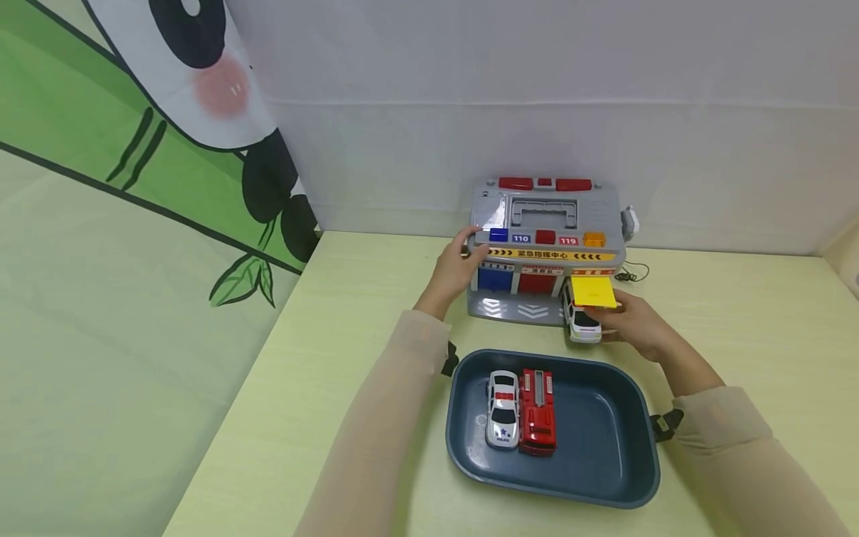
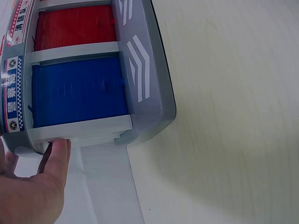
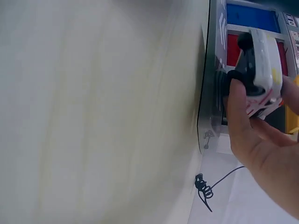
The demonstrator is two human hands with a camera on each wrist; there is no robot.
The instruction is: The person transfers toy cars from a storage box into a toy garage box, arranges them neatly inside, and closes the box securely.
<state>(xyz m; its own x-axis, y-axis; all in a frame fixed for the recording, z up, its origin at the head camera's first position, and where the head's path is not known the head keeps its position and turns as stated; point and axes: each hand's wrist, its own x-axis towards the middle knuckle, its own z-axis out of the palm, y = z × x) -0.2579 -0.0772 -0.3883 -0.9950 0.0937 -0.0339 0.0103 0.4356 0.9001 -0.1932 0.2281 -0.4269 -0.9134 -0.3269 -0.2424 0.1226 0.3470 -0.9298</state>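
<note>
A grey toy garage (image 1: 496,205) stands against the back wall, with a blue door (image 2: 79,91) and a red door (image 2: 74,28) down in front. At its right bay a yellow door (image 1: 593,291) is swung up. My left hand (image 1: 452,272) grips the garage's front left corner. In my right hand (image 1: 637,324) is a white toy car (image 1: 585,332), pinched between thumb and fingers. The car's far end lies under the raised yellow door, over the garage's ramp. In the right wrist view, its dark underside and wheels face the thumb.
A dark blue tray (image 1: 597,425) sits in front of the garage, between my forearms. A white police car (image 1: 502,410) and a red fire truck (image 1: 537,414) lie side by side in it. A coiled black cord (image 1: 631,274) lies at the garage's right.
</note>
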